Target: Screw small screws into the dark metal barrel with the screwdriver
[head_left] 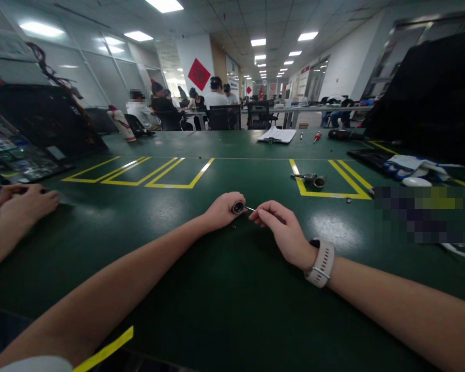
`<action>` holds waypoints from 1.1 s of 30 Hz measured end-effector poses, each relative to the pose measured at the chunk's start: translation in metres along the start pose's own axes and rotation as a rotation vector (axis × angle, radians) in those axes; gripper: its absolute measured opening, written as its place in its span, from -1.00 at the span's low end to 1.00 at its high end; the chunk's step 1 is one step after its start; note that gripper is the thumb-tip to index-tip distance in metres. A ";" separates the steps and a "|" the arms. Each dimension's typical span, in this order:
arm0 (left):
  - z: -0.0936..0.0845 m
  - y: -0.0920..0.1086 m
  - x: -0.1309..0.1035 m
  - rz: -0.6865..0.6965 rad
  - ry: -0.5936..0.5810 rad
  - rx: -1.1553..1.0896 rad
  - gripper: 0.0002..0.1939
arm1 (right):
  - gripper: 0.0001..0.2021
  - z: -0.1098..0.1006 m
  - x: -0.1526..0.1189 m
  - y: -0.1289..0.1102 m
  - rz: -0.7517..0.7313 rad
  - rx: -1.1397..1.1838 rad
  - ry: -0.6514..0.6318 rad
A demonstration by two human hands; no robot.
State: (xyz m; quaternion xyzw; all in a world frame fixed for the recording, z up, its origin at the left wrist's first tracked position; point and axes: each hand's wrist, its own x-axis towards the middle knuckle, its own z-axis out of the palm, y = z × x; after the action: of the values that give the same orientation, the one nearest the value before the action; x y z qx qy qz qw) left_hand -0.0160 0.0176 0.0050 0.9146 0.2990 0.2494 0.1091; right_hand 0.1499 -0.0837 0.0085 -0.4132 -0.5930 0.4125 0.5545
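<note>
My left hand [223, 211] is wrapped round a small hollow metal part [237, 207], whose round open end faces me. The rest of the part is hidden in the fingers. Between the thumb and fingertips of my right hand [281, 225] is a thin metal rod [250, 208]. The rod reaches left to the side of the metal part; I cannot tell whether it sits in a hole. Just below my left hand lies a tiny metal piece [234, 227] on the green table [217, 289].
Inside a yellow-taped box lie metal fittings [316, 180], with a small nut-like piece [349, 200] nearby. Farther back are a clipboard [277, 135] and a red screwdriver [318, 137]. Gloves [416, 168] and a white mouse [416, 182] lie right. A co-worker's hands [27, 204] are at left.
</note>
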 end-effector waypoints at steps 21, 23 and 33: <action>0.000 0.000 -0.001 0.053 -0.019 0.069 -0.88 | -0.85 -0.001 0.001 0.002 0.050 0.016 -0.008; 0.001 0.000 -0.001 0.068 -0.026 0.104 -0.89 | -0.85 -0.002 0.001 0.002 0.043 -0.019 -0.031; 0.001 0.001 -0.001 0.033 0.002 -0.050 -0.84 | -0.88 -0.007 0.011 0.005 0.281 0.409 0.023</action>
State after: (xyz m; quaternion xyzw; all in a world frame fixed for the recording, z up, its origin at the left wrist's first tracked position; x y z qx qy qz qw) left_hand -0.0156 0.0165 0.0044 0.9162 0.2776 0.2593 0.1274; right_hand 0.1566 -0.0718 0.0076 -0.3754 -0.4276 0.5923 0.5704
